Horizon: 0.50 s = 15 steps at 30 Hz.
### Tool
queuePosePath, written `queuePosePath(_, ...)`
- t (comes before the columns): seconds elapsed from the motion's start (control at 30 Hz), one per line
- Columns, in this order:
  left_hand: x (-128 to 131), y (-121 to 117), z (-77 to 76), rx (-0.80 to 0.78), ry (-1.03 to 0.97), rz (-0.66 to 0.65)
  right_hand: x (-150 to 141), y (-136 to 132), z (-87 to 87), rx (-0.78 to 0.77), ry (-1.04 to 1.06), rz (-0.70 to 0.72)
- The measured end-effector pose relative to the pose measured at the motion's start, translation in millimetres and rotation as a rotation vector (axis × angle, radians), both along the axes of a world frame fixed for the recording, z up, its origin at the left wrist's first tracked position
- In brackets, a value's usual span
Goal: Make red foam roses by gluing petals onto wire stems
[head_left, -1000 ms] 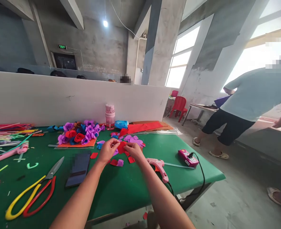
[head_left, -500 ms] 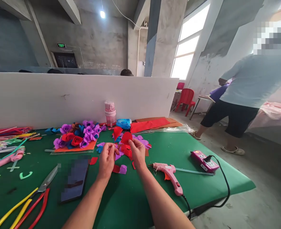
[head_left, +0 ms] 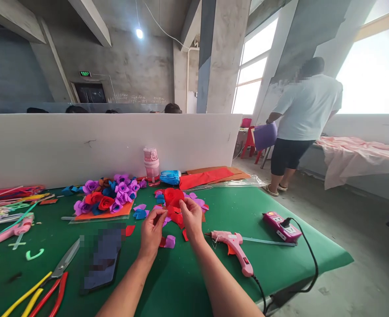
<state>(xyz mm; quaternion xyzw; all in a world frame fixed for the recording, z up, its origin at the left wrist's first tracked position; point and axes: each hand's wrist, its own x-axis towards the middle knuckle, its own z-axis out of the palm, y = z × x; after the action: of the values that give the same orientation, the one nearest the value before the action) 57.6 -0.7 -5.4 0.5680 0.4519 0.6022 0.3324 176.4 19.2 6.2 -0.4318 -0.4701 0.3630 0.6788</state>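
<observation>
My right hand (head_left: 191, 216) pinches a red foam petal piece (head_left: 174, 197) and holds it up over the green table (head_left: 181, 277). Just left of it, my left hand (head_left: 152, 230) has its fingers curled together near the lower edge of the red foam; what it grips is too small to make out. Loose red, purple and blue foam petals (head_left: 168, 241) lie under and around both hands. A heap of finished foam roses (head_left: 107, 197) in purple, red and blue sits on an orange sheet to the left.
A pink glue gun (head_left: 234, 246) with a black cord lies right of my hands, a pink power strip (head_left: 281, 225) beyond it. A phone (head_left: 102, 257) and scissors (head_left: 45, 286) lie at left. A white partition (head_left: 82, 145) backs the table. A person (head_left: 300, 119) stands at right.
My right hand has lifted the red foam piece higher while my left hand stayed beside it. The view shifted, and the person at right has walked farther off.
</observation>
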Motion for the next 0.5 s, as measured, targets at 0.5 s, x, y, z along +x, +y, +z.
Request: queuePosePath(0.5, 2.7, 2.9, 0.2, -0.183, -0.320, -0.162, -0.5, 4.2, -5.4, -0.027, -0.004, -0.054)
